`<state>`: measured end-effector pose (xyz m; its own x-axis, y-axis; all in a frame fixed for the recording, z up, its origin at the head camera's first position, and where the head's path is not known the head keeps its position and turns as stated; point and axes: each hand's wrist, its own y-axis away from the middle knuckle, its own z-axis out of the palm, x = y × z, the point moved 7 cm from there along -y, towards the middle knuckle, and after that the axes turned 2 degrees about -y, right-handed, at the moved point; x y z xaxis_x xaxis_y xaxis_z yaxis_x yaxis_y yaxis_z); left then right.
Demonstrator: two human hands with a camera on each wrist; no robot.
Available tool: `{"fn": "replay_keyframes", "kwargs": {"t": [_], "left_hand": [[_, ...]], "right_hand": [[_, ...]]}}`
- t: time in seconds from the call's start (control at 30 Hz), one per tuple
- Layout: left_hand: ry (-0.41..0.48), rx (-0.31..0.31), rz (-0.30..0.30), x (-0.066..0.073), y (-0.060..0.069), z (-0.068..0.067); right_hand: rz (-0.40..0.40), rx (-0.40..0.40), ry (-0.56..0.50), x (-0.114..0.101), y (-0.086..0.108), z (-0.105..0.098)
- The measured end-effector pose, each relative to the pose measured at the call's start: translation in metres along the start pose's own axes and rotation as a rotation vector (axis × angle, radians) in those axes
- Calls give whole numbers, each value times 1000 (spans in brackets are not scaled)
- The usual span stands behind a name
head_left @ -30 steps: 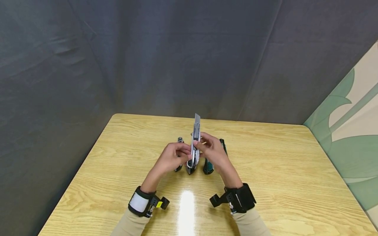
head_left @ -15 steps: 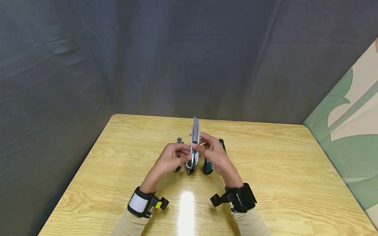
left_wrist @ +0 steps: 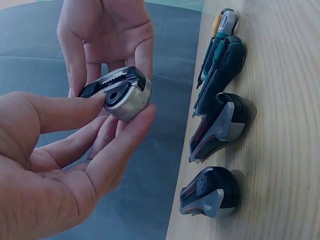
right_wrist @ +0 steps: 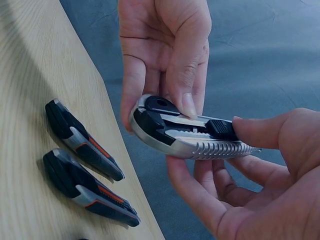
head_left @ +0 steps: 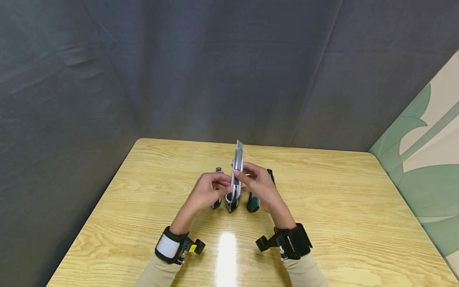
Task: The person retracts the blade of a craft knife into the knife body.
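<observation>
A silver-and-black snap-off utility knife (head_left: 239,157) stands nearly upright between both hands, its blade out at the top in the head view. My right hand (head_left: 261,187) grips its ridged silver body from the right. In the right wrist view the right thumb (right_wrist: 265,131) touches the black slider (right_wrist: 220,128). Near the rounded lower end (left_wrist: 132,104), my left hand (head_left: 205,193) pinches the knife between thumb and fingers. Two grey-and-black utility knives with orange lines, a left one (head_left: 216,204) and a middle one (head_left: 232,207), lie on the table below.
A dark green cutter (head_left: 253,204) lies right of the middle knife, partly behind my right hand. Beyond it in the left wrist view is a tool with yellow and grey parts (left_wrist: 227,22). A dark curtain (head_left: 229,79) hangs behind the wooden table (head_left: 340,207).
The held knife's top dips slightly and then rises a little, the right hand moving with it. Both hands keep their hold, and the knives on the table stay where they lie.
</observation>
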<state>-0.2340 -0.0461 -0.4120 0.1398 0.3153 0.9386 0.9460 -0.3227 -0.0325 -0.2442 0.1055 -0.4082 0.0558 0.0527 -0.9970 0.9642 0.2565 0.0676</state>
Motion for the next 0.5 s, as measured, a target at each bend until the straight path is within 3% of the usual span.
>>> {"fn": "replay_keyframes", "kwargs": {"t": [0.5], "left_hand": [[48,-26,-10,0,-1,3]], "right_hand": [[-26,3,21,-5,4,-1]]}}
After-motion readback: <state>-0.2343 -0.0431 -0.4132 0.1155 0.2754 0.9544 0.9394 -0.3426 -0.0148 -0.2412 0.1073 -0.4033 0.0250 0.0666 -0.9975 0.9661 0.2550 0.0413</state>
